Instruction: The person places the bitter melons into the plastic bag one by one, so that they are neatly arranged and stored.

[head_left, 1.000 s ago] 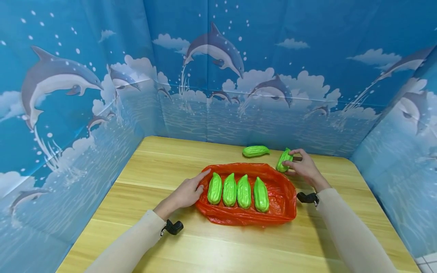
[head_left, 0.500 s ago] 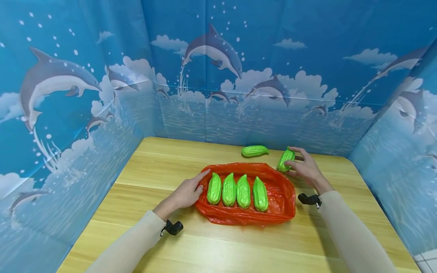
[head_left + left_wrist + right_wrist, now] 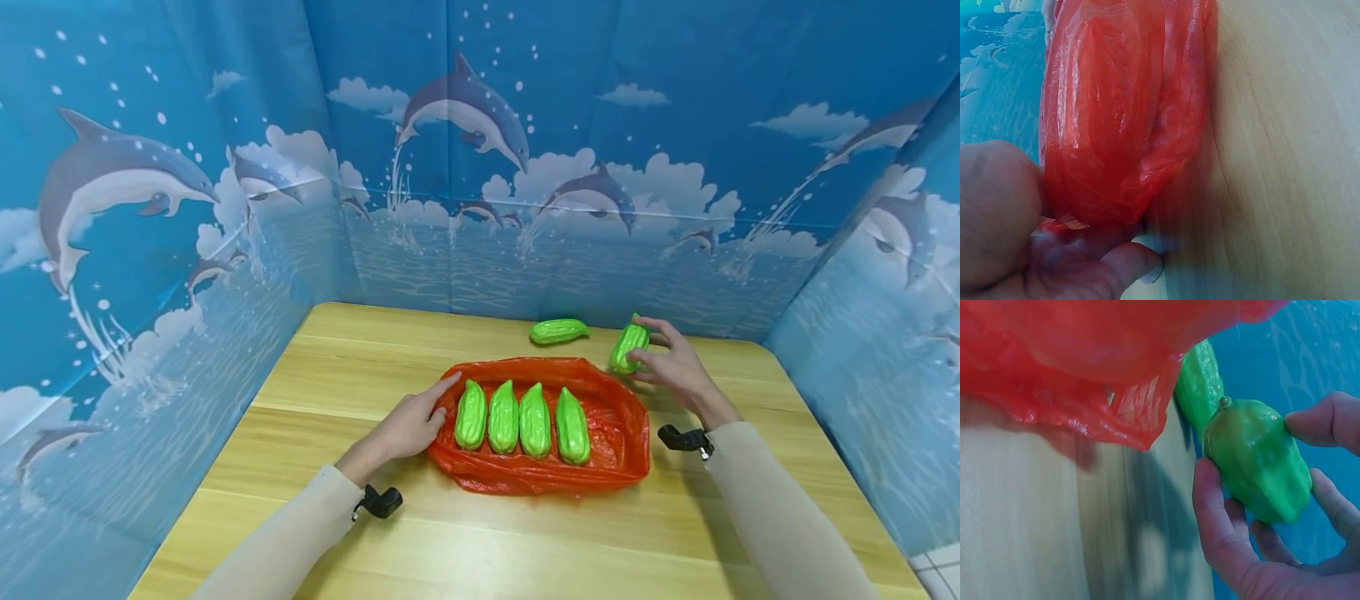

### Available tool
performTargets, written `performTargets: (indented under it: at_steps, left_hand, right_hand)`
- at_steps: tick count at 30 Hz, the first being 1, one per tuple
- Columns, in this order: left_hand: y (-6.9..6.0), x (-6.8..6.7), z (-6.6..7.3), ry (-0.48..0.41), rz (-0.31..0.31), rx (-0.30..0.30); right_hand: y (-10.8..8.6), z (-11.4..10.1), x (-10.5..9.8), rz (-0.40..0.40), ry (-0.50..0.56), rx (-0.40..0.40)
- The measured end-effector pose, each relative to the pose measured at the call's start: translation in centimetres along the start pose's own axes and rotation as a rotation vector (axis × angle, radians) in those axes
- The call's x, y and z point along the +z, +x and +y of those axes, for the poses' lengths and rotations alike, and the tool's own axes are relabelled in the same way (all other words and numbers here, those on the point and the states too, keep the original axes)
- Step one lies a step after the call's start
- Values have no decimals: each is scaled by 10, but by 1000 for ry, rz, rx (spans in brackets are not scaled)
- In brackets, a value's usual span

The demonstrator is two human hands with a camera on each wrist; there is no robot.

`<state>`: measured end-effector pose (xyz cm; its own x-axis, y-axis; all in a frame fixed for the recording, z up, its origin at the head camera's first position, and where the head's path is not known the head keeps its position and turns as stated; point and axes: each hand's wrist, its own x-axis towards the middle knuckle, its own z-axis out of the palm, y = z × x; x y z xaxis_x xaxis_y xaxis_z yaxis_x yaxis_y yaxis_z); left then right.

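In the head view, my left hand [image 3: 406,425] grips the left end of a red plastic bag [image 3: 517,482], its index finger lying along the rim. The left wrist view shows curled fingers by the end of the bag [image 3: 1110,112]. Several green ridged gourds [image 3: 503,418] stand side by side in the opened bag, tips away from me. Behind the bag's right end, my right hand [image 3: 678,367] holds another green gourd [image 3: 630,345] between thumb and fingers. The right wrist view shows this gourd [image 3: 1260,459] pinched by the fingertips, with the bag beside it.
One more green gourd [image 3: 558,331] lies sideways on the wooden table [image 3: 360,342], near its back edge. A blue dolphin-print curtain [image 3: 480,250] stands behind the table and at both sides.
The gourd in my right hand has moved slightly away from me and to the right, tilting a little. My left hand and the gourds in the bag have stayed in place.
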<state>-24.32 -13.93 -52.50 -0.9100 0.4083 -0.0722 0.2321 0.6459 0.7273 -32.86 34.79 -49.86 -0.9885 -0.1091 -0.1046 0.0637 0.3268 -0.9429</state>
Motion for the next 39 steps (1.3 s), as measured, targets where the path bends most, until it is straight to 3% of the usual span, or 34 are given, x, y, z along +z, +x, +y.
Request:
performTargets:
  at_steps: [11,39]
  left_hand:
    - [0,0,1,6,0,8]
    - [1,0,0,34,6,16]
  right_hand:
    - [-5,-15,4,-15,30,-18]
    - [-28,-52,27,26,-27,-120]
